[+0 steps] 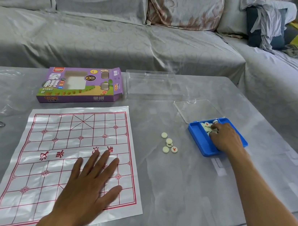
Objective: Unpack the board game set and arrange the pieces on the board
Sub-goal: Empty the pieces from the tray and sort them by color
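Nearest to us, our left hand [89,182] lies flat on the paper board [60,148], fingers spread and straight, pressing the sheet to the surface [181,189] close to its near right part. The board is unfolded and carries no pieces yet.

Further out and to the right, between the board and the tray, five loose pieces [169,144] sit in a small cluster on the bare surface, just beside one another. Some show a character and some lie blank side up.

Beyond them, our right hand [225,137] reaches into the blue tray [200,140], fingers curled down among the remaining pieces [206,126] at the tray's far end. We cannot tell whether it is pinching one or only raking them, since the fingertips are hidden.

The relation that matters, as we judge it: the pieces lie to the right of the board and the right hand is far nearer both the tray and the loose cluster, so that hand carries leftward across the gap while the left one keeps the sheet from sliding. The tray's long axis runs away from us toward the left.

Farther still lie the tray's clear lid [198,109], a larger clear cover [152,84] and the purple box [80,85] just behind the board.
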The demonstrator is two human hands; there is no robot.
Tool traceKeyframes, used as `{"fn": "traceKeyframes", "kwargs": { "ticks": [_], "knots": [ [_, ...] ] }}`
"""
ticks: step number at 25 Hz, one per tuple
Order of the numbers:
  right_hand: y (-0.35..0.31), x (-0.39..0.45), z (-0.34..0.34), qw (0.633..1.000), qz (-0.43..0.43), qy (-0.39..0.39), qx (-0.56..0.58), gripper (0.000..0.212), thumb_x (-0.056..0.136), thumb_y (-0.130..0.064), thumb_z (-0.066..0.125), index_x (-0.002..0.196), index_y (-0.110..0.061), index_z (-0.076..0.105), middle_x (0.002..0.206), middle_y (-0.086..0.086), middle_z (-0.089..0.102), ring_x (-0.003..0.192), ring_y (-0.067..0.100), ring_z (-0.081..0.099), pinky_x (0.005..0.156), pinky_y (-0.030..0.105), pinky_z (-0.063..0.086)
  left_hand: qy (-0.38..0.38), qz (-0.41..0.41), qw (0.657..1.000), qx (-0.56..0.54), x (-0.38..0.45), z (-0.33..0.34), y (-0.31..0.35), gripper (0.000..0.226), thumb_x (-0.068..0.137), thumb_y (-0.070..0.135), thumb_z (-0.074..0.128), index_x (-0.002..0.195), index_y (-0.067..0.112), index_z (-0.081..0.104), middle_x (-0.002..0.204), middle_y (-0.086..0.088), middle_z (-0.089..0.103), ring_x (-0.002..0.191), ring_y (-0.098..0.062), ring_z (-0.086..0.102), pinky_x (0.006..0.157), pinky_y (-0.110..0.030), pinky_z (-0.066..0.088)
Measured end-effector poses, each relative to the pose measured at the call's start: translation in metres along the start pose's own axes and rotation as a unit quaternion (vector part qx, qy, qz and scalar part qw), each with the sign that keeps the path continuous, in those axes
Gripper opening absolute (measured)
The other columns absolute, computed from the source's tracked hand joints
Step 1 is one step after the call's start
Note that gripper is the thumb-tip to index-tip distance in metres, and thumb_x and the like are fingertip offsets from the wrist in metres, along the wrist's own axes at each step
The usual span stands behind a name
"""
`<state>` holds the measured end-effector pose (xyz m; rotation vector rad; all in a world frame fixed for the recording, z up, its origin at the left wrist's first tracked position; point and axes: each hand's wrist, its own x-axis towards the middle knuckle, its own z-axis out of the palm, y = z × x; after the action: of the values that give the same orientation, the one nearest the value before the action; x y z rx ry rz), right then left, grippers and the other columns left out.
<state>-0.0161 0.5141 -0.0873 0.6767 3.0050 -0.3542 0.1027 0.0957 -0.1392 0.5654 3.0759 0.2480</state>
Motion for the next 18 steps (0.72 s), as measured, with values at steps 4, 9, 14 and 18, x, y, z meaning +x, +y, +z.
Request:
{"fn": "traceKeyframes", "kwargs": {
  "ticks": [4,9,14,18],
  "knots": [
    [0.0022,0.0005,-0.0036,1.000,-0.012,-0.023,-0.006,0.033,0.096,-0.033,0.054,0.126,-0.020,0.052,0.130,0.010,0.048,0.102,0.027,0.055,0.083,0.038,0.048,0.007,-0.002,1.000,-0.006,0.0001,-0.0007,0.0010,0.071,0.089,0.077,0.013,0.151,0.044,0.016,0.161,0.011,0.004,0.149,-0.015,-0.002,0.118,-0.048,0.003],
    [0.0017,-0.0010,0.0002,1.000,-0.026,-0.003,0.016,0.035,0.096,-0.031,0.056,0.129,-0.021,0.052,0.131,0.010,0.048,0.102,0.026,0.055,0.081,0.036,0.045,0.006,-0.004,1.000,0.003,0.0005,-0.0016,0.0013,0.071,0.089,0.077,0.014,0.150,0.042,0.020,0.161,0.009,0.008,0.149,-0.018,0.004,0.117,-0.058,0.016],
    [0.0025,-0.0021,-0.0005,1.000,0.020,-0.007,0.023,0.043,0.096,-0.032,0.056,0.134,-0.013,0.049,0.135,0.013,0.045,0.103,0.027,0.054,0.082,0.037,0.043,0.007,-0.001,1.000,0.011,0.0010,0.0004,0.0004,0.069,0.090,0.075,0.017,0.150,0.042,0.021,0.161,0.009,0.010,0.148,-0.019,0.009,0.116,-0.059,0.018],
    [-0.0007,-0.0031,0.0029,0.998,0.053,0.026,0.030,0.022,0.094,-0.024,0.057,0.111,-0.010,0.055,0.122,0.013,0.047,0.084,0.023,0.054,0.074,0.037,0.048,0.010,-0.006,1.000,0.011,0.0010,0.0027,0.0006,0.069,0.090,0.075,0.020,0.150,0.042,0.023,0.161,0.009,0.011,0.148,-0.019,0.011,0.117,-0.050,0.009]
  ]
}}
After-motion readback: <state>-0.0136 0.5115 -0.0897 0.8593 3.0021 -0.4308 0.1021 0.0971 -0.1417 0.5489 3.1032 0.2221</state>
